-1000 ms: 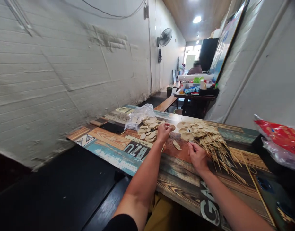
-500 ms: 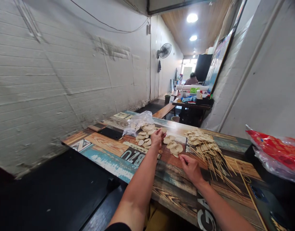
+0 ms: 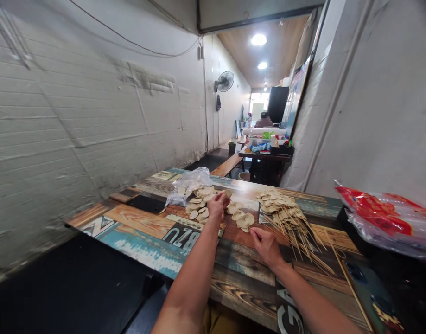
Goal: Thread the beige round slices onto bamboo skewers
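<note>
My left hand point(image 3: 217, 205) is closed, pinching a thin round beige slice point(image 3: 227, 193) at its fingertips. Just right of it, a short row of similar slices point(image 3: 245, 221) runs toward my right hand point(image 3: 266, 243). The right fingers are pinched at the near end of that row, on a skewer that is mostly hidden. Loose slices point(image 3: 198, 204) lie in a heap left of my left hand, partly in front of a clear plastic bag point(image 3: 195, 180). To the right is a pile of skewered slices point(image 3: 280, 204), its bamboo sticks point(image 3: 303, 241) fanning toward me.
The wood-patterned table point(image 3: 136, 246) carries a black flat object point(image 3: 145, 202) at the left. At the right are a phone point(image 3: 369, 290) and a red-and-clear plastic package point(image 3: 383, 213). Beyond stand a bench point(image 3: 228, 165), a cluttered table point(image 3: 264, 153) and a seated person point(image 3: 263, 121).
The view has shifted, so the whole scene sits further left and a little lower. My left hand has lifted slightly, showing more of its slice. The right hand keeps its pinch beside the row.
</note>
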{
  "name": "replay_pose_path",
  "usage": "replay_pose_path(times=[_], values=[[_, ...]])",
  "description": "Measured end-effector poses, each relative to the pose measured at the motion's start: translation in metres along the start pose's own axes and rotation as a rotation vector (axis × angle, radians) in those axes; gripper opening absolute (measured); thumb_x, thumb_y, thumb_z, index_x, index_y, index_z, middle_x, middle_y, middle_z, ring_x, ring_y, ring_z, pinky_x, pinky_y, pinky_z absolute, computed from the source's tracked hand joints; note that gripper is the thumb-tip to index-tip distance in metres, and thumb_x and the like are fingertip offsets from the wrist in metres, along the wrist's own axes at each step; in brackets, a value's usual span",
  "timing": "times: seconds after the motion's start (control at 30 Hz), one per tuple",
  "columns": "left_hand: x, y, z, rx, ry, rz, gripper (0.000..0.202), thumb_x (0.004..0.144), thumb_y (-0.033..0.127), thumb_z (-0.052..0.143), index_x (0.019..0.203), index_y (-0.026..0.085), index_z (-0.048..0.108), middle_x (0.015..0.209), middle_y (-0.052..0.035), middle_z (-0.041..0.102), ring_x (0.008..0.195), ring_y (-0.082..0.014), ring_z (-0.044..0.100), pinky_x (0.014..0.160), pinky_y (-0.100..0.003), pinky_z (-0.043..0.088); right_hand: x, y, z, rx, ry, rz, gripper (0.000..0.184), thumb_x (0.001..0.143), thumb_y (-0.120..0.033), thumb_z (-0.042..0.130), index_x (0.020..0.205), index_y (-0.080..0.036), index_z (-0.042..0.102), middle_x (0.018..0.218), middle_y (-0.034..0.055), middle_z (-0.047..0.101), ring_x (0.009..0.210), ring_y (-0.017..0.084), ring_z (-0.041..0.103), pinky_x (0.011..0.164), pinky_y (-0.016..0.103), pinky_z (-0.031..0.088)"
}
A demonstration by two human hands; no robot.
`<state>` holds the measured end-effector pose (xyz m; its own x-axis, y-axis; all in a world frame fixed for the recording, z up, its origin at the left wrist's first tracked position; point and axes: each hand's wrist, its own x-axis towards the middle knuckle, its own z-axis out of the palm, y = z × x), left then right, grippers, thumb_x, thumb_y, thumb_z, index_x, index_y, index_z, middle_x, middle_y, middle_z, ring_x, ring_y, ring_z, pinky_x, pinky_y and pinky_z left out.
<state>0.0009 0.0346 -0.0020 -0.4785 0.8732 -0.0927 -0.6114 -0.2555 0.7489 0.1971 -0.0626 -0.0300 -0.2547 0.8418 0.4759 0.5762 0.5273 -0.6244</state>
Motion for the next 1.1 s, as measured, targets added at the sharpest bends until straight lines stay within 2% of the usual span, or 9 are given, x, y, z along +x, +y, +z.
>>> replay_pose_path(times=[0.23,0.4,0.63,0.87,1.1], values=[[0.0014,0.0019,0.0002,0.025,0.055,0.003,0.026,0.058,0.021,0.085,0.078,0.013,0.070,0.065,-0.0014,0.068,0.054,-0.0091,0.059,0.054,-0.022,0.048,0.0009,-0.0023,-0.0013,0.016,0.007,-0.003,0.039,0.091,-0.033,0.041,0.083,-0.019,0.076,0.079,0.0080,0.078,0.069,0.021,0.071,0.064,0.027,0.051],[-0.0004,0.0023,0.0015,0.039,0.040,0.016,0.030,0.055,0.026,0.087,0.078,0.014,0.072,0.065,-0.0014,0.068,0.057,-0.0102,0.062,0.054,-0.021,0.046,0.0008,-0.0027,-0.0014,0.034,0.002,0.003,0.037,0.090,-0.032,0.042,0.086,-0.018,0.077,0.084,0.0086,0.079,0.073,0.022,0.072,0.066,0.028,0.052],[0.0002,0.0013,0.0025,0.084,0.060,0.047,0.033,0.052,0.029,0.088,0.077,0.013,0.072,0.063,-0.0014,0.067,0.056,-0.0100,0.060,0.054,-0.021,0.045,0.0007,-0.0002,0.0001,0.034,0.000,-0.003,0.038,0.091,-0.032,0.042,0.084,-0.019,0.077,0.081,0.0081,0.078,0.071,0.021,0.072,0.066,0.028,0.052],[-0.0014,-0.0020,0.0003,0.200,-0.018,0.135,0.029,0.057,0.029,0.084,0.079,0.013,0.073,0.066,-0.0016,0.068,0.056,-0.0097,0.059,0.055,-0.021,0.043,0.0008,0.0018,0.0020,-0.005,0.009,-0.010,0.039,0.091,-0.030,0.040,0.079,-0.020,0.076,0.079,0.0072,0.078,0.069,0.020,0.070,0.065,0.026,0.051],[0.0016,-0.0030,-0.0048,0.406,-0.120,0.313,0.014,0.067,0.024,0.077,0.079,0.017,0.075,0.071,-0.0014,0.070,0.058,-0.0110,0.056,0.059,-0.022,0.043,0.0011,0.0009,0.0018,0.000,0.007,-0.020,0.037,0.091,-0.028,0.042,0.077,-0.020,0.076,0.079,0.0071,0.078,0.068,0.020,0.070,0.065,0.026,0.050]])
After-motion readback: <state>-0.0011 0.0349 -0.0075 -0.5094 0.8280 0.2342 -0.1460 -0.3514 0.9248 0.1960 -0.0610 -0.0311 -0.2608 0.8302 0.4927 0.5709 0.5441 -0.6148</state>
